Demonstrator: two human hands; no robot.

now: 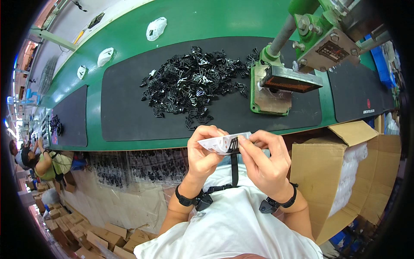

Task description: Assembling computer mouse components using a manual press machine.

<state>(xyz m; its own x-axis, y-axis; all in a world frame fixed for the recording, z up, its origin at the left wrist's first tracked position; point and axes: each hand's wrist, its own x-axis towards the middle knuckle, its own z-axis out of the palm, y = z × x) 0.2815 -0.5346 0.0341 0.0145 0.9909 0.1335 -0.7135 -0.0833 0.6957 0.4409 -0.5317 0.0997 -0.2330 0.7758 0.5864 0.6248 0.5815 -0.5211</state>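
Green workbench (228, 23), black mat (125, 108); a whitish packet (213, 145) held between two hands in front of the near edge.
Left hand (202, 151) grips the packet's left end; right hand (268, 156) pinches its right end by the fingertips, beside a black part (233, 145) showing at the packet. Beyond, a heap of small black parts (189, 80) lies on the mat, left of a green press (310, 52); farther off, a white plastic piece (156, 29) rests on the bench.
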